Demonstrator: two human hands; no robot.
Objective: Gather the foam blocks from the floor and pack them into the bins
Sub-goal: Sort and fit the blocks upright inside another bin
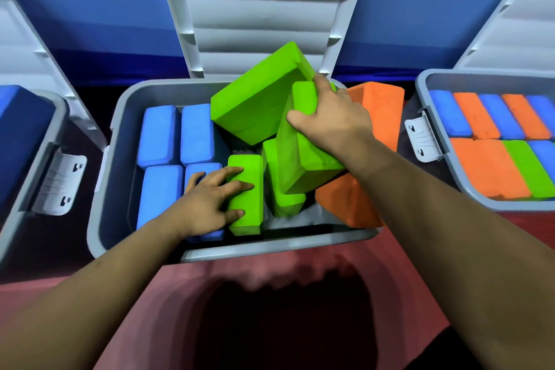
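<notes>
Gripping tilted green block (303, 165), right hand (330, 120); left hand (207, 201) rests spread on nearer green block (250, 207).

Your left hand (210, 203) and right hand (332, 119) are bare, both forearms (450, 219) are uncovered along their visible length, and the left fingernails (240, 213) are short.

Blocks (192, 135) in middle bin (102, 177) — bins (432, 129) flanking it.

Bright, even light from above saturates the colours; a dark, soft-edged shadow blurs across the floor (168, 294) at bottom centre; wide-angle distortion bends the frame's edges
</notes>
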